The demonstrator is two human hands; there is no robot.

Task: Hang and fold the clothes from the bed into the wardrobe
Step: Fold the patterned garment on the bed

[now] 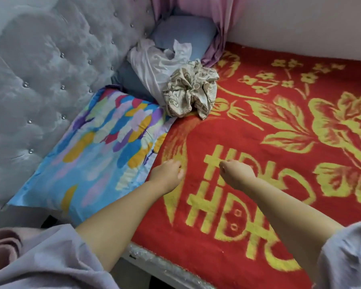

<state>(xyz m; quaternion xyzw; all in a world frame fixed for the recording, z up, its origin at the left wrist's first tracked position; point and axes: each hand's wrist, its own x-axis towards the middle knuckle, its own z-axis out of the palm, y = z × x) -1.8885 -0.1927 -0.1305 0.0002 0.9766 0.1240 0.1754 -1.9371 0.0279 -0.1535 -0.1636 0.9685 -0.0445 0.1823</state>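
A crumpled beige patterned garment [189, 91] lies on the red and yellow blanket [279, 142] near the head of the bed. Behind it, a white crumpled garment [152, 63] is heaped against grey-blue pillows. My left hand [168, 174] and my right hand [234, 173] both reach out over the blanket, well short of the clothes. Their fingers curl downward and hold nothing. Both hands point away from me, so the fingertips are hidden.
A bright multicoloured pillow [96, 151] lies left of my left hand against the grey tufted headboard [40, 69]. Grey-blue pillows [186, 32] and a pink curtain [217, 21] fill the far corner. A white wall runs along the bed's far side.
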